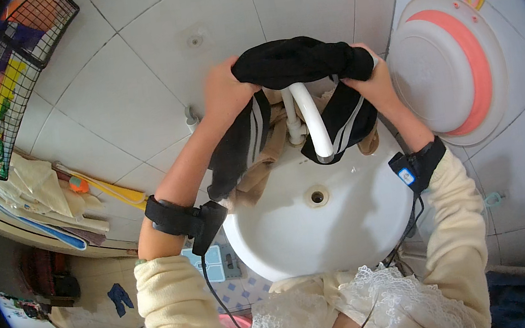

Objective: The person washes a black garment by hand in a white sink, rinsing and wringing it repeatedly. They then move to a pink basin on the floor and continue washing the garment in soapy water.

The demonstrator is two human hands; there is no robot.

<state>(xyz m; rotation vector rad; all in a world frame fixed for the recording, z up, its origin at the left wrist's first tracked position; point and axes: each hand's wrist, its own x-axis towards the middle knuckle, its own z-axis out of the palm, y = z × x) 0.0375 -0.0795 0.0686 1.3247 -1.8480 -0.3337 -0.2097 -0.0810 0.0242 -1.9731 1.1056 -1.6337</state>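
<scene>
A black garment (294, 61) with white stripes is stretched between my two hands, just above the white faucet (311, 121). My left hand (229, 89) grips its left end, and my right hand (372, 76) is closed around its right end. Striped black parts hang down on both sides of the faucet. Behind and below them, tan cloth (269, 158) rests at the back of the white washbasin (274, 256). The basin's drain (317, 197) is uncovered. Part of the fingers on both hands is hidden by the black fabric.
A white and pink collapsible basin (466, 65) hangs on the right wall. Black wire baskets (13, 96) holding packets are at upper left. Towels (44, 190) hang on the left. A light blue stool (208, 264) stands on the floor left of the washbasin.
</scene>
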